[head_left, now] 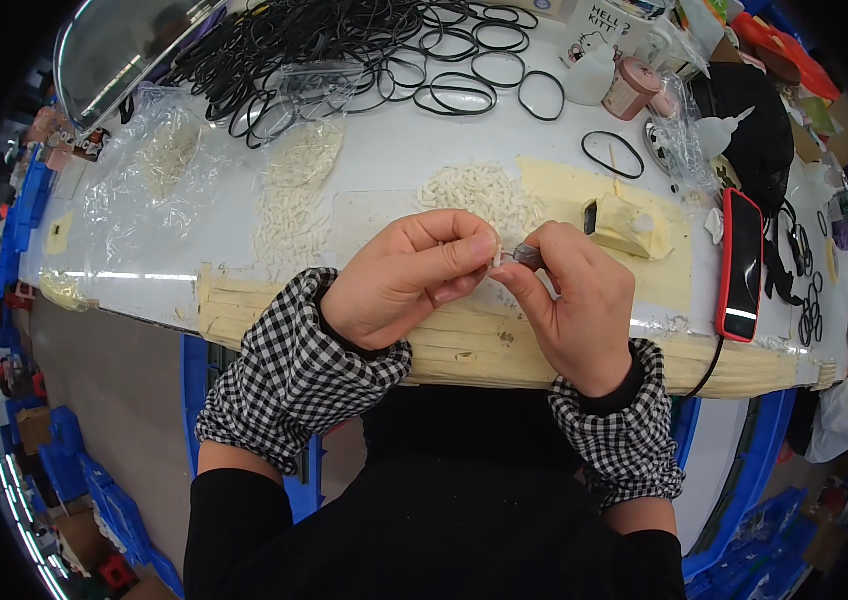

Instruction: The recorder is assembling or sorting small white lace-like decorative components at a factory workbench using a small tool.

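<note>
A workshop, by the look of it, set up for handwork on small parts.
A long white tabletop [384,155] with a front edge wrapped in pale yellow tape [464,360] carries loose stock in bulk: a tangled heap of thin black rings [294,40], a pile of small white elongated pieces [479,195], and a clear plastic bag of pale pieces [304,155]. Blue plastic crates [109,500] stand on the plain grey-brown floor [124,400] beyond. The person wears black-and-white checked sleeve covers [284,350]; a red-edged black phone [741,265] and a pink tub [634,87] share the workspace.
</note>
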### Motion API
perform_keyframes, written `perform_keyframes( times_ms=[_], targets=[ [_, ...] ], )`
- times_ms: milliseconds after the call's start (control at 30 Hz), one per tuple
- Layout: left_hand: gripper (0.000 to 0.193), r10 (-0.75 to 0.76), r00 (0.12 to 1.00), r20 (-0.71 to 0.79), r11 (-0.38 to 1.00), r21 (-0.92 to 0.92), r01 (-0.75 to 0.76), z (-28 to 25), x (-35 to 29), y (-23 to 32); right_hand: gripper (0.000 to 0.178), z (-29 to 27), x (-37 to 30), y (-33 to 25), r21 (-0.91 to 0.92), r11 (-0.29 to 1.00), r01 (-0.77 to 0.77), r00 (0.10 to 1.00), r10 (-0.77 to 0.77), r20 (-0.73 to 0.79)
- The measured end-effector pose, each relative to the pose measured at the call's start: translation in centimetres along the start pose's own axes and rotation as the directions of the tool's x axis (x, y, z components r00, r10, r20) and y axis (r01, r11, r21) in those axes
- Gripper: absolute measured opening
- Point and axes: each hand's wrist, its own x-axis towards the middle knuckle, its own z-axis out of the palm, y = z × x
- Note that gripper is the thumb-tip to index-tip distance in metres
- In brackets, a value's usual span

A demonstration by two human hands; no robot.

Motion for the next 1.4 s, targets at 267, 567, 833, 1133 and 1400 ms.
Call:
perform_keyframes(
  times_ms=[267, 567, 833, 1133, 1400],
  targets=[
    [0.016, -0.004, 1.000, 0.020, 1.000, 0.006, 0.004, -0.1, 0.0, 0.0, 0.033, -0.5, 0.0, -0.2, -0.025, 1.000, -0.007, 0.998, 0.009, 0.064],
    [0.016, -0.015, 1.000, 0.011, 1.000, 0.003, 0.014, 0.0, 0.0, 0.1, 0.034, -0.2, 0.0, 0.0, -0.003, 1.000, -0.001, 0.999, 0.001, 0.034],
    [0.016, -0.029, 1.000, -0.001, 1.000, 0.011, 0.029, 0.2, -0.1, 0.2, 0.034, -0.5, -0.1, -0.1, -0.015, 1.000, 0.005, 0.997, -0.004, 0.072],
    [0.015, 0.039, 0.979, -0.198, 0.967, -0.241, -0.088, 0.4, 0.2, 0.5, 0.015, -2.1, -0.7, 0.5, 0.116, 0.971, -0.207, 0.978, 0.204, 0.042],
    [0.018, 0.026, 0.963, -0.269, 0.998, -0.056, -0.042, 0.9, -2.0, -0.6, 0.018, -1.5, -1.3, 1.3, -0.059, 0.997, -0.052, 0.986, 0.060, 0.155]
  ],
)
